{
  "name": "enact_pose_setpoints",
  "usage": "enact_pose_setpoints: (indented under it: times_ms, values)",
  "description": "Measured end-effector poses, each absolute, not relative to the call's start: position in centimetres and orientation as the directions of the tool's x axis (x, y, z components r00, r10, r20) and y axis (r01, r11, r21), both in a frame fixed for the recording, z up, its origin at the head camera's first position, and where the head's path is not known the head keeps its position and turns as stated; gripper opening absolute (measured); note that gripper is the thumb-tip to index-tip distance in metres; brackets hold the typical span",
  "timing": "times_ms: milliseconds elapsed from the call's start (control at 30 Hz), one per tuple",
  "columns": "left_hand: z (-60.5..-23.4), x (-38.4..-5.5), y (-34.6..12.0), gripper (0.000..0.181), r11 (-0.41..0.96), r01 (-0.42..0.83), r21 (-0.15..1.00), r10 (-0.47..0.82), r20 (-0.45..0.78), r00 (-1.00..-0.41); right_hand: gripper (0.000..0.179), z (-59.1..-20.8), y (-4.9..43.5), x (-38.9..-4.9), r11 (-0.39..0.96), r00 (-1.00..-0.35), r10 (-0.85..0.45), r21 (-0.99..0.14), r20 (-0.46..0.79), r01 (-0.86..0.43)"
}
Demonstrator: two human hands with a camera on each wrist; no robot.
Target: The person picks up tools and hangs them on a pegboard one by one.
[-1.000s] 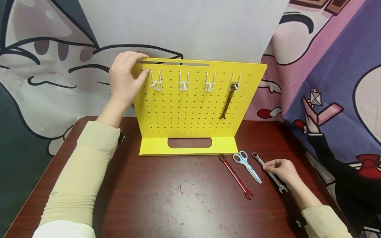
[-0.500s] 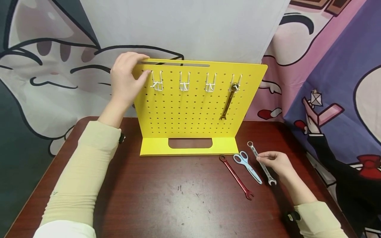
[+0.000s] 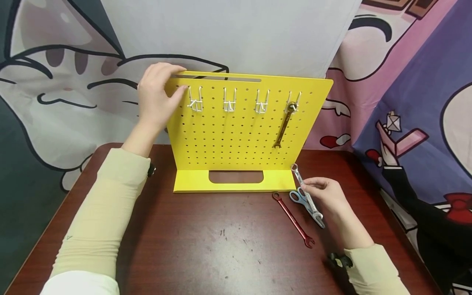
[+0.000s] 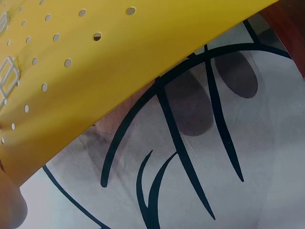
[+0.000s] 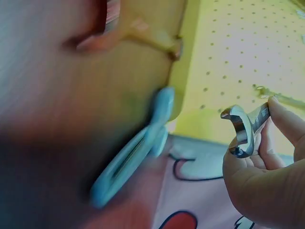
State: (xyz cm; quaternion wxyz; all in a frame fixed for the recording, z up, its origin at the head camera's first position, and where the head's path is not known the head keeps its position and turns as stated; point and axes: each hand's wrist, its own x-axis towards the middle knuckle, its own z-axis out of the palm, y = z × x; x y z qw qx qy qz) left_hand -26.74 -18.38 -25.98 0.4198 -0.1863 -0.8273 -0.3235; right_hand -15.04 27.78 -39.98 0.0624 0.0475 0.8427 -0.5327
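Note:
My left hand (image 3: 156, 96) grips the upper left corner of a yellow pegboard (image 3: 228, 139), its thumb against the front face. In the left wrist view only a fingertip or thumb tip (image 4: 10, 205) shows beside the board (image 4: 143, 33). My right hand (image 3: 328, 196) pinches a silver combination wrench (image 3: 297, 174) by its shank, off the table. Its open end (image 5: 244, 131) points toward the right wrist camera. From the head, this wrench overlaps light blue scissors (image 3: 296, 197), which lie on the table. Left of the scissors lies a red combination wrench (image 3: 293, 219).
White wire hooks (image 3: 229, 105) line the pegboard's upper part. A dark, brassy-looking wrench (image 3: 284, 126) hangs from the rightmost hook. The board's base stands on a dark reddish-brown table (image 3: 206, 246). Printed cloth (image 3: 409, 102) hangs close to the table's right side.
My right hand has carried the silver wrench left and toward the pegboard, from right of the scissors to above them. My left hand keeps its place on the board.

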Motion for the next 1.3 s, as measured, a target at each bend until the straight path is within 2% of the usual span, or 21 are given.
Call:
enact_pose_setpoints:
  times_ms: [267,533,900,1067,1300]
  values:
    - [-25.9,-26.7,-18.2,0.03,0.717,0.583,0.381,0.041,0.813,-0.581,0.006,-38.4,24.2,-16.3,0.257,-0.986,0.001,-0.952,-0.169,0.163]
    - [-26.0,-26.7,-18.1,0.03,0.716,0.586,0.38,0.041,0.815,-0.578,0.008,-36.5,21.3,-17.5,0.247,-0.994,-0.009,-0.963,-0.109,0.104]
    - [-26.0,-26.7,-18.2,0.03,0.717,0.582,0.383,0.038,0.813,-0.582,0.033,-33.0,18.5,-18.3,0.01,-0.999,-0.032,-0.999,0.039,-0.039]
    - [-26.0,-26.7,-18.3,0.03,0.718,0.58,0.385,0.033,0.814,-0.58,0.031,-31.6,17.6,-18.8,-0.02,-0.996,-0.026,-0.996,0.09,-0.089]
    - [-25.9,-26.6,-18.3,0.031,0.715,0.583,0.386,0.035,0.814,-0.58,0.03,-30.8,16.5,-19.6,-0.054,-0.997,-0.017,-0.995,0.081,-0.08]
